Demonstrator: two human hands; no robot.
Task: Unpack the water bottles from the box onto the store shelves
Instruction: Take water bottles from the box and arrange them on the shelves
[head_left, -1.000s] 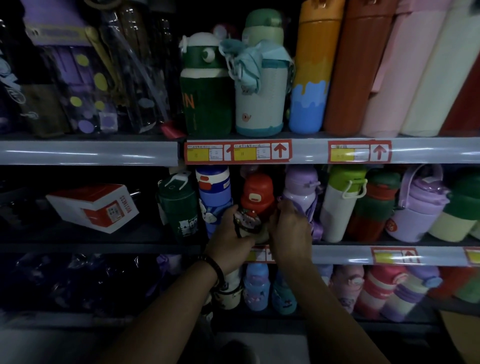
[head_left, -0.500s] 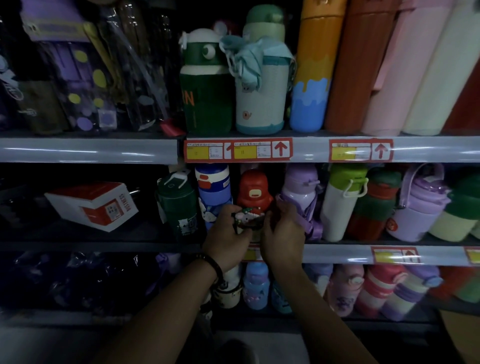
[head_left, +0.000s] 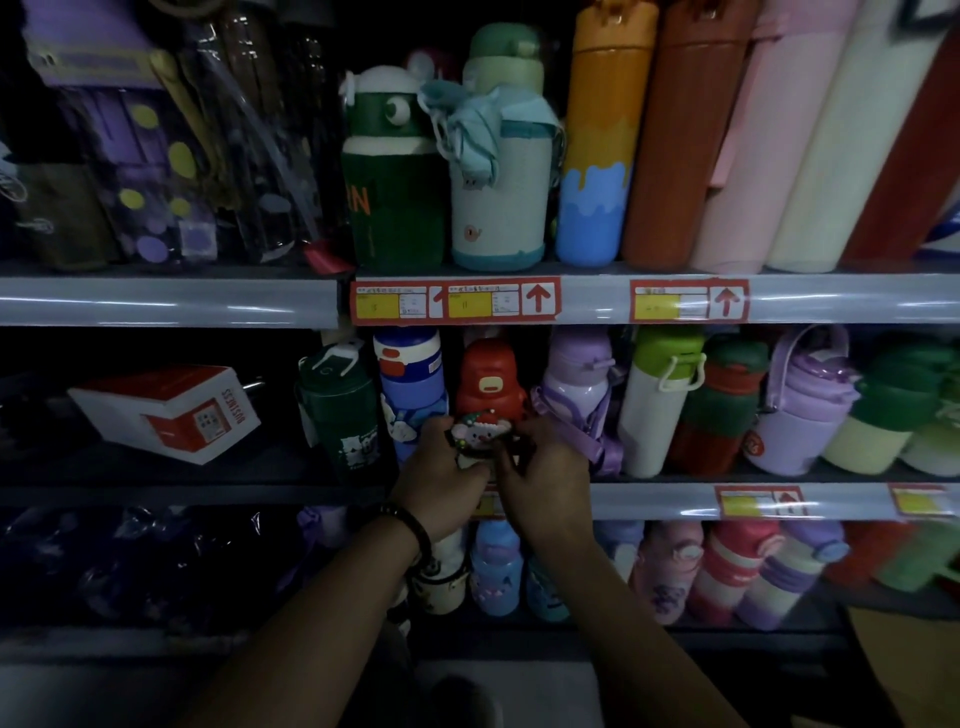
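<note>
A red-lidded water bottle (head_left: 490, 382) with a cartoon figure on its front stands at the front of the middle shelf (head_left: 649, 499), between a blue bottle (head_left: 410, 384) and a lilac bottle (head_left: 574, 387). My left hand (head_left: 441, 486) grips its lower left side, with a dark bead bracelet on the wrist. My right hand (head_left: 545, 480) grips its lower right side. The bottle's body is mostly hidden behind my fingers. The box is not clearly in view.
A dark green bottle (head_left: 340, 415) stands left of the blue one, and a red-and-white carton (head_left: 166, 413) lies further left. The top shelf (head_left: 831, 299) holds tall flasks. More small bottles fill the bottom shelf (head_left: 701, 571). A brown cardboard edge (head_left: 904, 670) shows at lower right.
The red-lidded bottle and both hands have shifted slightly back and up onto the middle shelf; the hands stay wrapped around its base.
</note>
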